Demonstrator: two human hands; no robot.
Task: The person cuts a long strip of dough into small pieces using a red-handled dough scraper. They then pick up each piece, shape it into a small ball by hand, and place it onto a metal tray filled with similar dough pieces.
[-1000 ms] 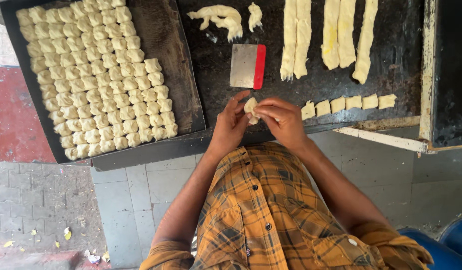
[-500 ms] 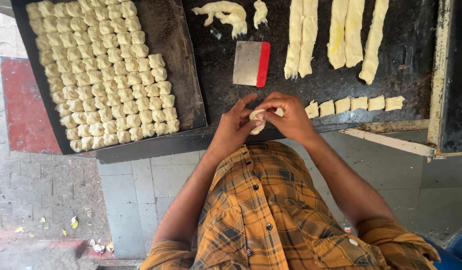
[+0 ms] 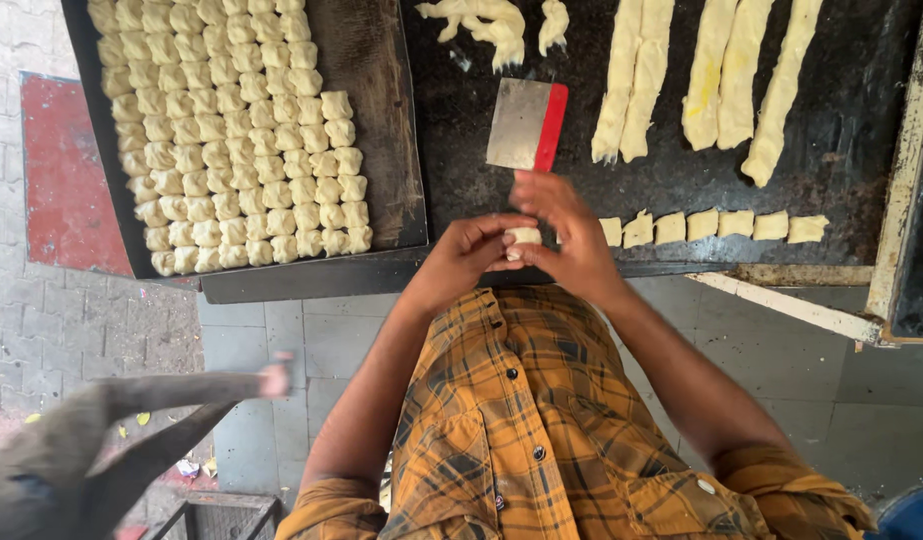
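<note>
Lowered toward the table edge, both hands (image 3: 526,245) pinch a dough piece (image 3: 524,237), mostly hidden by fingers.

- Dough pieces (image 3: 231,150): pale cream-yellow, on a black tray (image 3: 376,120).
- Dough strips (image 3: 726,75): the same pale yellow, on a dark, blackened worktop (image 3: 671,180).
- Scraper (image 3: 526,125): grey metal blade with a red handle edge.
- Shirt (image 3: 541,440): mustard-orange plaid with dark lines.
- Floor patch (image 3: 66,180): red, possibly painted, among grey pavers.
</note>
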